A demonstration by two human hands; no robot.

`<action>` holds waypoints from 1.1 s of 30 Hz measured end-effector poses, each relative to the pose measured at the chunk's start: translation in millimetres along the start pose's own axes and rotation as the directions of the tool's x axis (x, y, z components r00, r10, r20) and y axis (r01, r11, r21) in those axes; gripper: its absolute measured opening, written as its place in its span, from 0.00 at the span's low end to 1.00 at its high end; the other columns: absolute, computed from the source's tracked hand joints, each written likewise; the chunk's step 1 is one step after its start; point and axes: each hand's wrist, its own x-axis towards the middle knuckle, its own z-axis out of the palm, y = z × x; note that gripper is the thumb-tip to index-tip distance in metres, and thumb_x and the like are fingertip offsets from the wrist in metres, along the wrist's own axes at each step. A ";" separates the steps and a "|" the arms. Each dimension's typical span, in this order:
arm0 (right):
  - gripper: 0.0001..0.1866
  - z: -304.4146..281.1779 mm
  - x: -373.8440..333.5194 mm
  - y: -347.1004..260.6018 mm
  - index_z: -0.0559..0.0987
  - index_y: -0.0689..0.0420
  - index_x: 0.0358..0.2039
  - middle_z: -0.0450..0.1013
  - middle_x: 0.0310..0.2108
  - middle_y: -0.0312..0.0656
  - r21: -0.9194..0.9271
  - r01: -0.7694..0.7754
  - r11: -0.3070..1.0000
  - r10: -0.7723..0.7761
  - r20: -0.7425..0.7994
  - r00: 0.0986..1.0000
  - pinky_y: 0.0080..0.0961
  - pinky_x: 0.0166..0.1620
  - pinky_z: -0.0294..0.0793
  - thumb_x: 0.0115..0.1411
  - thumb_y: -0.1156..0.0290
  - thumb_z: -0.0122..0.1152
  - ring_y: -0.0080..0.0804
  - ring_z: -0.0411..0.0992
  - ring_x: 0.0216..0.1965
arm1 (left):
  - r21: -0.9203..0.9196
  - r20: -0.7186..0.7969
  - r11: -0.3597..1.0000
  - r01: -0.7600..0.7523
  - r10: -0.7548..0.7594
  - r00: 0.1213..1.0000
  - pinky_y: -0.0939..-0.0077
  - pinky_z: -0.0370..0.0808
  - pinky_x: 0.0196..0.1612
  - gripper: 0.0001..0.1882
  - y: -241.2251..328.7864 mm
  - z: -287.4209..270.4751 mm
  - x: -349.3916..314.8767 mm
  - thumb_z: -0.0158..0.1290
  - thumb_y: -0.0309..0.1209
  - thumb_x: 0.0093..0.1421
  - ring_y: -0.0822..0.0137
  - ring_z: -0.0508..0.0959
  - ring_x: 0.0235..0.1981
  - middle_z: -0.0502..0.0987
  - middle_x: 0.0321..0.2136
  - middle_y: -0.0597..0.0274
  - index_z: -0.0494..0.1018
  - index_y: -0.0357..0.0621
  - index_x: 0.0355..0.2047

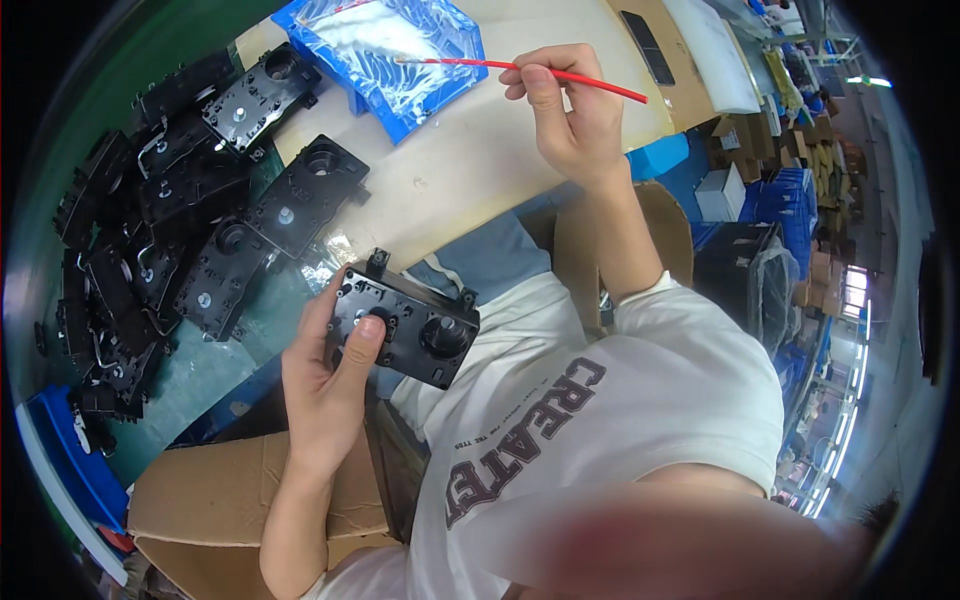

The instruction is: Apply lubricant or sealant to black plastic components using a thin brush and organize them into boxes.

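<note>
My left hand (pixel 335 375) grips a black plastic housing (pixel 408 325) with a round opening at one end, thumb pressed on its face, held above my lap. Between the thumb and fingers of my right hand (pixel 575 110) is a slender red brush (pixel 600 86). Its thin tip reaches left over a blue bin (pixel 408 122), which is lined with clear plastic and contains a white paste-like substance (pixel 375 35). Whether the tip touches the paste, I cannot tell. Left of my left hand, several similar black housings (pixel 310 190) lie heaped on the green work surface.
The bin stands on a pale board (pixel 430 190). At its far right lies a dark phone-like slab (pixel 648 47). Open cardboard boxes (pixel 240 490) flank my lap. Another blue bin (pixel 70 455) sits at the left edge. Stacked blue crates (pixel 785 215) and cartons stand farther right.
</note>
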 end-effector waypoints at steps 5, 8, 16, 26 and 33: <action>0.04 -7.0 4.5 -7.9 0.70 0.63 0.35 0.75 0.24 0.44 -0.008 -0.053 0.999 0.054 0.058 0.997 0.14 0.26 0.71 0.62 0.76 0.51 0.27 0.72 0.21 | -0.008 -0.064 0.998 -0.056 0.055 0.996 0.81 0.65 0.47 0.25 0.9 3.8 -1.1 0.51 0.25 0.61 0.70 0.69 0.40 0.69 0.46 0.56 0.59 0.36 0.59; 0.04 -7.5 7.1 -14.3 0.70 0.64 0.35 0.75 0.24 0.45 0.034 -0.109 0.993 0.107 0.053 0.993 0.14 0.27 0.73 0.63 0.76 0.49 0.28 0.73 0.22 | -0.006 -0.105 0.995 -0.097 0.096 0.990 0.83 0.65 0.44 0.25 3.4 8.2 -1.8 0.49 0.25 0.62 0.73 0.69 0.37 0.70 0.43 0.58 0.60 0.36 0.59; 0.08 -8.6 13.0 -21.9 0.70 0.63 0.33 0.74 0.23 0.47 0.214 -0.327 0.920 0.340 -0.025 0.940 0.14 0.25 0.72 0.65 0.72 0.47 0.28 0.72 0.20 | -0.008 -0.180 0.992 -0.126 0.123 0.976 0.92 0.65 0.35 0.24 10.3 9.8 -1.7 0.46 0.25 0.63 0.80 0.67 0.29 0.72 0.33 0.66 0.60 0.40 0.60; 0.10 -17.7 11.1 2.7 0.71 0.63 0.33 0.74 0.23 0.47 0.534 -0.379 0.756 0.535 -0.170 0.827 0.14 0.22 0.69 0.66 0.69 0.46 0.27 0.71 0.19 | 0.032 -0.106 0.998 -0.051 0.054 0.993 0.83 0.66 0.46 0.28 12.4 1.3 -3.5 0.47 0.23 0.62 0.73 0.70 0.39 0.68 0.51 0.55 0.55 0.35 0.61; 0.10 -19.6 3.1 9.8 0.72 0.63 0.33 0.74 0.23 0.47 0.675 -0.423 0.605 0.687 -0.173 0.706 0.15 0.22 0.68 0.66 0.70 0.47 0.25 0.70 0.19 | 0.307 -0.233 0.890 -0.336 0.413 0.880 0.83 0.67 0.46 0.28 20.7 -5.6 -4.7 0.46 0.27 0.62 0.72 0.72 0.39 0.73 0.45 0.56 0.56 0.42 0.63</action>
